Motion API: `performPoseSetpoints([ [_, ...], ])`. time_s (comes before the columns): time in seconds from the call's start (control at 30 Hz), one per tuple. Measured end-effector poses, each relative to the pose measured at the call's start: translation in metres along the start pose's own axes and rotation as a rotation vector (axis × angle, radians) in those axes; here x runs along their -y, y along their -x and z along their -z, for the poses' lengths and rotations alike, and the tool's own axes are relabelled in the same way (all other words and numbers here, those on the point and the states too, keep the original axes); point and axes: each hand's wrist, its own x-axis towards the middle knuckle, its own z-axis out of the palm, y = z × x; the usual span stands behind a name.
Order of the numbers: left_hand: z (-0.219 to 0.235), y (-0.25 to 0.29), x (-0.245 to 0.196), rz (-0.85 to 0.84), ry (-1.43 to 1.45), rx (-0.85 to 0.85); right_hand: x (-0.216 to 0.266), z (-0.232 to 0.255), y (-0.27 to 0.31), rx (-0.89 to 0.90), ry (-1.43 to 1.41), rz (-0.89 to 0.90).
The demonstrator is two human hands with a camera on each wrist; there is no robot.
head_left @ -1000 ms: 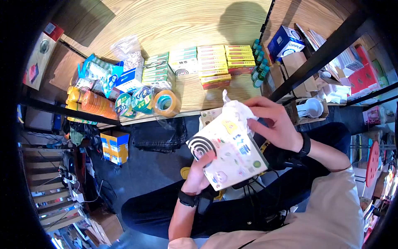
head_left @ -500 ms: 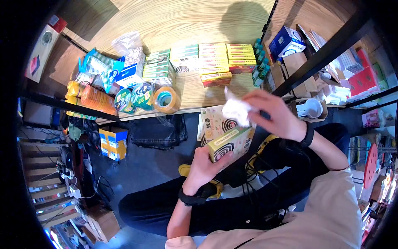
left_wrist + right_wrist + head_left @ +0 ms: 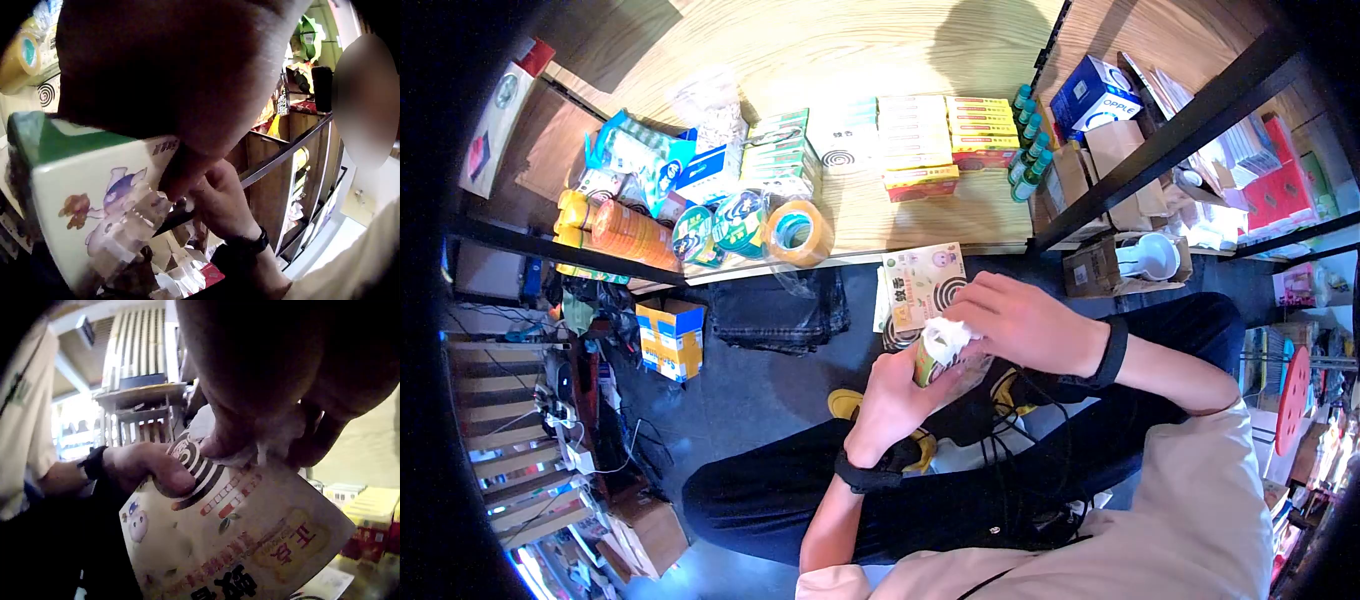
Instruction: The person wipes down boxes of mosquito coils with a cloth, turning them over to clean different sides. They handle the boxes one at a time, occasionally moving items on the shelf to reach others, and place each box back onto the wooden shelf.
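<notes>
Wiping under way, not finished: left hand (image 3: 897, 392) grips the mosquito-coil box (image 3: 237, 544) above the lap, right hand (image 3: 1018, 325) presses a clutched white cloth (image 3: 946, 337) against it (remaining faces unverified).

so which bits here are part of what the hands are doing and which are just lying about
In hand:
- mosquito coil box, gripped by the left hand
- white cloth, pressed onto the box by the right hand

Lying about:
- stacked yellow boxes on the wooden shelf
- tape roll
- green-capped bottles
- blue and white carton
- second coil box below the shelf edge
</notes>
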Motion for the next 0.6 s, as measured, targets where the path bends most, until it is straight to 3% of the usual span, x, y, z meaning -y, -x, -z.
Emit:
performPoseSetpoints([
  [0.17,0.001,-0.003,-0.003,0.025,-0.057,-0.005,-0.019,-0.001,0.006,0.002,-0.13,-0.103],
  [0.23,0.005,-0.004,-0.003,0.052,-0.049,-0.024,-0.027,0.008,0.005,-0.115,-0.249,-0.148],
  [0.27,0.009,-0.004,0.0,-0.006,-0.006,-0.103,-0.035,0.017,0.01,-0.021,-0.21,-0.309],
  [0.3,0.011,-0.004,0.002,-0.065,0.038,-0.184,-0.034,0.026,0.006,-0.141,-0.217,-0.319],
  [0.37,0.008,-0.003,0.002,-0.054,0.45,-0.261,-0.037,0.037,0.002,-0.269,-0.549,-0.467],
  [0.4,0.007,-0.003,0.002,-0.082,0.474,-0.269,-0.04,0.029,0.0,-0.424,-0.563,-0.42],
  [0.43,0.005,-0.003,0.001,-0.111,0.496,-0.277,-0.041,0.028,0.002,-0.422,-0.561,-0.416],
  [0.5,-0.009,0.001,0.004,-0.073,0.505,-0.306,-0.034,0.026,0.005,-0.314,-0.704,-0.659],
  [0.6,-0.02,0.001,0.013,-0.101,0.44,-0.378,-0.027,0.031,0.0,-0.328,-0.743,-0.614],
])
